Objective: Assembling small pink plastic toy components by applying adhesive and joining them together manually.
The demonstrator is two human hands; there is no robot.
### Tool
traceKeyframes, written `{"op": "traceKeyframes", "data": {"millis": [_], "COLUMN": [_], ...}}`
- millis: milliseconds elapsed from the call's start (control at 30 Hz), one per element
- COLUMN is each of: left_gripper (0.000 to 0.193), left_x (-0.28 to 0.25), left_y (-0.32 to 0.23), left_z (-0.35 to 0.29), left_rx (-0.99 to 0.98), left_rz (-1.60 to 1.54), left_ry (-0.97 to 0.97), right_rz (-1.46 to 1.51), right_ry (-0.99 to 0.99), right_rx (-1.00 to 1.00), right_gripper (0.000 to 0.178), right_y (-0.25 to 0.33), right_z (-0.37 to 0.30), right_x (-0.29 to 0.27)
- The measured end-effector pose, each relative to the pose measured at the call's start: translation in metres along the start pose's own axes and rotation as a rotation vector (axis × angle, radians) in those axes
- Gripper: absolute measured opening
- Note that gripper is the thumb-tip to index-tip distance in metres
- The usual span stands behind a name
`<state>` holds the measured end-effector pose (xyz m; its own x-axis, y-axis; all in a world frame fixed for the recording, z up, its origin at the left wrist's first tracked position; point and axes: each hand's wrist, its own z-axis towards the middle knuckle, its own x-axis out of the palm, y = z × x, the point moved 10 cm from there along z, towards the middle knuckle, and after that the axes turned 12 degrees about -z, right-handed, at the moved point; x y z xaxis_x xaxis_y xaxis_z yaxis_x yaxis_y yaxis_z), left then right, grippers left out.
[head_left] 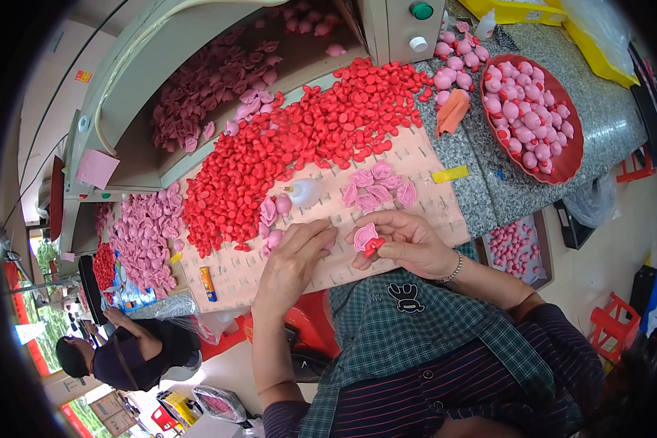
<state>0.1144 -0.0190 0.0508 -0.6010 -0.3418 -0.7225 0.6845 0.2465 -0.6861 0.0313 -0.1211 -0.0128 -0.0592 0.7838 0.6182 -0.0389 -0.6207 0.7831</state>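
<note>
My right hand (412,244) is closed on a small pink cup-shaped piece (364,234) with a ruffled rim. A red bean-shaped piece (374,245) sits against its lower side, by my thumb. My left hand (297,255) is just to the left, with its fingers curled and pinched round a pink piece (331,245) that is mostly hidden. Beyond my hands lie a white squeeze bottle (304,192) and a small group of pink ruffled pieces (373,191). A few round pink pieces (274,238) lie beside my left hand.
A large heap of red pieces (299,124) covers the mat's far side. Pink pieces are piled at left (147,237) and inside the grey machine (208,87). A red basin (578,146) of pink-and-red pieces stands at right. A glue tube (208,283) lies front left. Another person (135,350) works at lower left.
</note>
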Motion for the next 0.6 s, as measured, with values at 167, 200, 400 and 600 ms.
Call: {"op": "traceKeyframes", "data": {"millis": [167,200,400,600], "left_gripper": [0.038,0.038,0.040,0.045], "left_x": [0.003,0.004,0.004,-0.017], "left_y": [-0.008,-0.009,-0.007,-0.025], "left_z": [-0.006,-0.007,-0.010,-0.017], "left_rx": [0.157,0.162,0.155,0.124], "left_rz": [0.114,0.113,0.013,-0.222], "left_ry": [-0.022,-0.016,-0.093,-0.276], "right_rz": [-0.005,-0.004,0.067,0.051], "right_ry": [0.015,0.009,-0.005,0.023], "right_rx": [0.037,0.033,0.036,0.041], "right_gripper": [0.047,0.047,0.047,0.046], "right_y": [-0.001,0.000,-0.006,-0.012], "right_z": [0.001,0.001,0.001,0.001], "right_x": [0.002,0.002,-0.001,0.003]}}
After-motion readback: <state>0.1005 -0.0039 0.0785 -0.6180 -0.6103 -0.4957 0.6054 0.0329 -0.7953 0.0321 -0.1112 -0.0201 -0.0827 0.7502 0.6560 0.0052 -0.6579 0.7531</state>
